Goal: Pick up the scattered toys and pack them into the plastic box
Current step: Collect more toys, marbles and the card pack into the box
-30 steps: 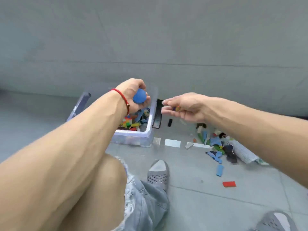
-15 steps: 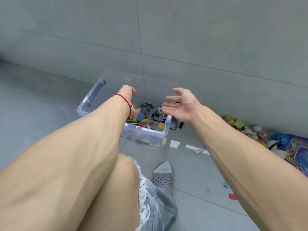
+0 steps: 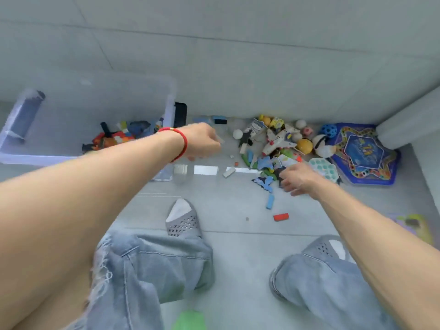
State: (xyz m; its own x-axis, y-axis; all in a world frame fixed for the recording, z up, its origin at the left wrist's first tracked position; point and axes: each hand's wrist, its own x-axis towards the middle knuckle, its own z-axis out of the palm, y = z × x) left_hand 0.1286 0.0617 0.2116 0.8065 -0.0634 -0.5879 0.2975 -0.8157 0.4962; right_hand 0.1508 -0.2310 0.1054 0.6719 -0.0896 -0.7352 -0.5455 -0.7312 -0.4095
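The clear plastic box [image 3: 35,158] stands on the floor at the left, with several coloured toy pieces [image 3: 114,138] in its right half. My left hand [image 3: 202,142], red cord on the wrist, hovers just right of the box with loosely curled fingers and nothing visible in it. My right hand [image 3: 297,181] reaches down into the scattered toy pile, its fingertips on dark and blue flat pieces [image 3: 264,182]. A toy plane [image 3: 278,139], a yellow ball [image 3: 304,146] and a white ball [image 3: 237,134] lie in the pile by the wall.
A blue star-shaped game board [image 3: 364,153] lies at the far right against a wall corner. A blue bar [image 3: 270,201], a red brick [image 3: 281,216] and a white block [image 3: 229,172] lie loose on the grey tiles. My slippered feet [image 3: 182,219] stand below.
The blue ball and a small piece left my hands over the box. Both hands have swung right, the right one down onto the toy pile. The view has turned right.
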